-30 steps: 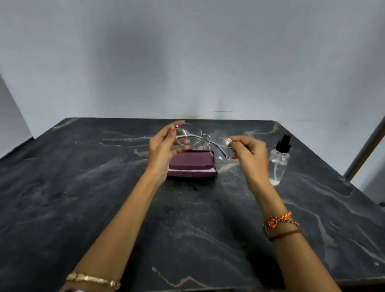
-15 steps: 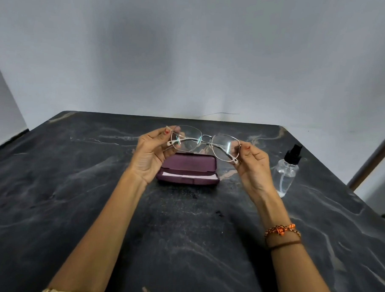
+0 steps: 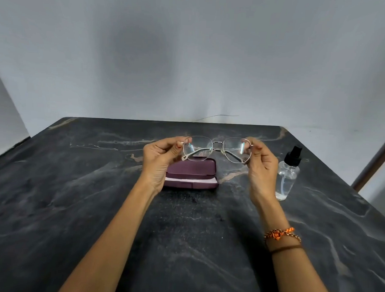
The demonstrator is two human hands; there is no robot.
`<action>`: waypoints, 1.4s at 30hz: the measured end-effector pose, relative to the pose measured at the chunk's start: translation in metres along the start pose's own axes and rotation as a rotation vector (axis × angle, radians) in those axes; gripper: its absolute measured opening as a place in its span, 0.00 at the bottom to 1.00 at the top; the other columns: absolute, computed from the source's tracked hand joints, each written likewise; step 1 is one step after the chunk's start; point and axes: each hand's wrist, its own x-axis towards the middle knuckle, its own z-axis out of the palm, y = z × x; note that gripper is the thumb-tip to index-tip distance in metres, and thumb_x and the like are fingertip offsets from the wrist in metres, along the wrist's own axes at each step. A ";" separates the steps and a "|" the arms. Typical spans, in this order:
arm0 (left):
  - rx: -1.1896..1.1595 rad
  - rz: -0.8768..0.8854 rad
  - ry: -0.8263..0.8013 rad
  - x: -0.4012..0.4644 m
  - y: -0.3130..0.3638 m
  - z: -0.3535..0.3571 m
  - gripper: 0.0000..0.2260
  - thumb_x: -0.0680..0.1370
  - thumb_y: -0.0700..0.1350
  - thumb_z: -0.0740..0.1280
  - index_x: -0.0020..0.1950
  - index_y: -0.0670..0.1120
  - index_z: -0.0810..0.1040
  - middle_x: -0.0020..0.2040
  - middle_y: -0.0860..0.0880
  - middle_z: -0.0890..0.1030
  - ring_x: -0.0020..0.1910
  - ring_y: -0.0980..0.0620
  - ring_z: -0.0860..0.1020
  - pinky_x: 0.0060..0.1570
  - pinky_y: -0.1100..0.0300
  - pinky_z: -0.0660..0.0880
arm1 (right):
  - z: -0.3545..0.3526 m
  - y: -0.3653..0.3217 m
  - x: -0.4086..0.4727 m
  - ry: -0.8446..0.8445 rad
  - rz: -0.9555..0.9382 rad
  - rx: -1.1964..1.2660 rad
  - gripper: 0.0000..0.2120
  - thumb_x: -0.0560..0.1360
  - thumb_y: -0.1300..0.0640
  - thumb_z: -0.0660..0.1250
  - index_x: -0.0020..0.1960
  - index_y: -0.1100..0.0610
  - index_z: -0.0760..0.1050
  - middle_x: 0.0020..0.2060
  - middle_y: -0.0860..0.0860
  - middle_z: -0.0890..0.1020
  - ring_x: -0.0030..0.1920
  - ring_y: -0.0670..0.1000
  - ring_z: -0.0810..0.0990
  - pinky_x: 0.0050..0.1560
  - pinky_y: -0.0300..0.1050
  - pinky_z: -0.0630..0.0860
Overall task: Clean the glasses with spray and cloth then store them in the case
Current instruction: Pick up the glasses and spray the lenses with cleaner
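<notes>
Above shut case [image 3: 191, 172], glasses [image 3: 217, 148] in both hands

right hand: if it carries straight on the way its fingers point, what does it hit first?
The right hand points up and away, pinching the glasses at their right end. Past the fingertips the way looks free, over bare table toward the wall; the spray bottle stands aside. Depth unclear.

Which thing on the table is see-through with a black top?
The small clear plastic spray bottle with its black nozzle, standing upright beside the right hand. The maroon glasses case is solid-coloured; the wire-framed glasses are held above it.
</notes>
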 end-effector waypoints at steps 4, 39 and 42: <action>0.012 -0.008 -0.064 -0.001 -0.002 0.002 0.16 0.57 0.60 0.76 0.37 0.51 0.83 0.37 0.54 0.85 0.43 0.58 0.81 0.31 0.67 0.76 | 0.002 0.001 -0.001 0.018 0.009 0.030 0.14 0.67 0.37 0.61 0.38 0.44 0.80 0.36 0.36 0.82 0.38 0.34 0.77 0.37 0.28 0.72; 0.788 0.629 -0.063 -0.001 0.022 -0.009 0.06 0.69 0.34 0.69 0.44 0.35 0.81 0.41 0.47 0.80 0.40 0.67 0.78 0.42 0.70 0.77 | -0.005 -0.004 -0.003 0.162 -0.446 -0.463 0.24 0.76 0.45 0.53 0.41 0.64 0.77 0.34 0.54 0.77 0.36 0.47 0.74 0.39 0.32 0.70; 0.771 0.673 -0.039 -0.002 0.022 -0.007 0.07 0.68 0.34 0.70 0.46 0.36 0.80 0.41 0.47 0.80 0.40 0.68 0.78 0.41 0.70 0.77 | -0.004 -0.007 -0.005 0.179 -0.434 -0.430 0.22 0.75 0.46 0.56 0.44 0.64 0.78 0.36 0.52 0.79 0.38 0.56 0.79 0.39 0.51 0.76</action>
